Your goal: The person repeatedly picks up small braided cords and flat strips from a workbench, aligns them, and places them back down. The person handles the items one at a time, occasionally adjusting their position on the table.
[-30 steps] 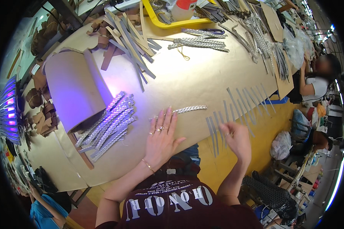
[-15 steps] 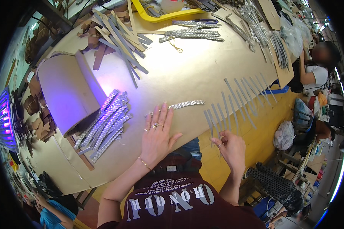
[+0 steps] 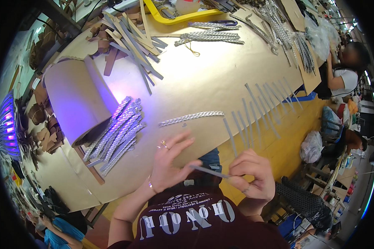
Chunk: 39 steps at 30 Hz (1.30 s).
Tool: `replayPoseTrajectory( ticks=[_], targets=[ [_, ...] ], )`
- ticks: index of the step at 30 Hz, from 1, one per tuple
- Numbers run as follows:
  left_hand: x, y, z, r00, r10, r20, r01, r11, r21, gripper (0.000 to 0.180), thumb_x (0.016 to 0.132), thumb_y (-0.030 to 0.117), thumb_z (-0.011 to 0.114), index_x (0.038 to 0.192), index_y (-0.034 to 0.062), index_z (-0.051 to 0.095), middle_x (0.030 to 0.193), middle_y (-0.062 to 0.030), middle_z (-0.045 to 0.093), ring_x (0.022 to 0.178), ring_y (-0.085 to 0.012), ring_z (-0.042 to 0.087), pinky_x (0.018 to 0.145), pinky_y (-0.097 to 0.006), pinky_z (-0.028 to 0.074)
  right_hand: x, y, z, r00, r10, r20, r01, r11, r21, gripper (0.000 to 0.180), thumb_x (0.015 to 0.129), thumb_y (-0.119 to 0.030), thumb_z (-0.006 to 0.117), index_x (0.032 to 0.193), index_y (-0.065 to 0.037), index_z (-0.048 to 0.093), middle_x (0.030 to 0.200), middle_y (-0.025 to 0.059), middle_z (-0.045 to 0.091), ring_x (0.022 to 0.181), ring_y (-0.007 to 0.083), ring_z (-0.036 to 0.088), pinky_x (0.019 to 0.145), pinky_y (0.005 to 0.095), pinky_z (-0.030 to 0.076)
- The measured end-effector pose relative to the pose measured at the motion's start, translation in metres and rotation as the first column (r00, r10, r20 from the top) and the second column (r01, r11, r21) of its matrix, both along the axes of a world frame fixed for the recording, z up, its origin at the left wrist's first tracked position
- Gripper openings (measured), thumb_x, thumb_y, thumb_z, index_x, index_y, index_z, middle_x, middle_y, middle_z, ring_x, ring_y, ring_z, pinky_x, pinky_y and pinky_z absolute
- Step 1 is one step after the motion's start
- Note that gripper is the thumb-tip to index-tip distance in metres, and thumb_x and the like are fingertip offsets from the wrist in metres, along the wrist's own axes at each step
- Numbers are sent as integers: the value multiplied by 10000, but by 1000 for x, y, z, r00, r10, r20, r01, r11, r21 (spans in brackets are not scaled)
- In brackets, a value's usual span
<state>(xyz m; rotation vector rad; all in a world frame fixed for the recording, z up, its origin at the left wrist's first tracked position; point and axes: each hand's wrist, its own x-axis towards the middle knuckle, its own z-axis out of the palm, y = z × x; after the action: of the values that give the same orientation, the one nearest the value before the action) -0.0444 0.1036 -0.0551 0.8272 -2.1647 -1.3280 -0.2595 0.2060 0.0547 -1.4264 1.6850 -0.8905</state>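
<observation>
Right hand (image 3: 252, 174): fingers pinched on one thin, flat grey strip (image 3: 210, 171), at the near edge of the worktop (image 3: 203, 83). Left hand (image 3: 169, 162): fingers spread, thumb side touching the strip's other end. Beyond: one braided silver band (image 3: 191, 118), lying flat; row of loose grey strips (image 3: 257, 112), fanned; pile of braided bands (image 3: 114, 133) beside a curled brown card roll (image 3: 70, 101).

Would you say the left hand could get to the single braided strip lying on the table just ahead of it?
Probably yes: the left hand lies just short of the braided strip, with only bare table between, though it touches a thin grey strip.
</observation>
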Motion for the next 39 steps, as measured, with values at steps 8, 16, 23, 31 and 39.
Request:
replayPoseTrajectory(
  ticks=[8, 16, 23, 31, 39],
  targets=[
    [19, 10, 21, 893, 404, -201, -133, 661, 738, 186, 888, 12, 712, 1071, -21, 704, 873, -100, 720, 731, -124, 688, 678, -242, 546, 19, -27, -21, 937, 95, -335, -55, 990, 126, 280, 830, -347, 759, 892, -82, 696, 814, 13, 647, 821, 219, 600, 796, 352, 401],
    [-1, 13, 10, 794, 534, -291, -295, 757, 583, 140, 898, -13, 693, 1032, -46, 712, 835, -106, 722, 703, -131, 692, 628, -228, 550, 45, -57, -26, 925, 111, -362, -145, 987, -69, 250, 849, -253, 740, 975, -49, 669, 787, 67, 640, 777, 284, 606, 818, 413, 437],
    [16, -2, -8, 877, 479, 38, -455, 852, -259, 351, 831, 136, 759, 1163, 49, 689, 988, -71, 684, 793, -211, 656, 703, -321, 485, 48, -99, -60, 950, 131, -284, -77, 979, 191, 138, 912, -149, 657, 922, -17, 617, 787, 137, 623, 747, 327, 606, 684, 401, 465],
    [17, 4, -23, 837, 451, 311, -299, 852, -429, 455, 823, 248, 748, 1227, 65, 648, 1084, -58, 578, 883, -230, 590, 765, -367, 447, 54, -117, -87, 924, 196, -328, -128, 968, 217, 152, 953, -175, 609, 972, -24, 607, 809, 146, 634, 757, 350, 614, 691, 422, 469],
    [18, 3, -24, 851, 420, 316, -283, 872, -399, 447, 825, 232, 748, 1222, 53, 646, 1100, -68, 580, 892, -234, 593, 759, -369, 448, 50, -118, -86, 932, 220, -286, -146, 955, 259, 160, 963, -182, 596, 974, -22, 599, 843, 154, 639, 773, 349, 620, 702, 424, 472]
  ],
)
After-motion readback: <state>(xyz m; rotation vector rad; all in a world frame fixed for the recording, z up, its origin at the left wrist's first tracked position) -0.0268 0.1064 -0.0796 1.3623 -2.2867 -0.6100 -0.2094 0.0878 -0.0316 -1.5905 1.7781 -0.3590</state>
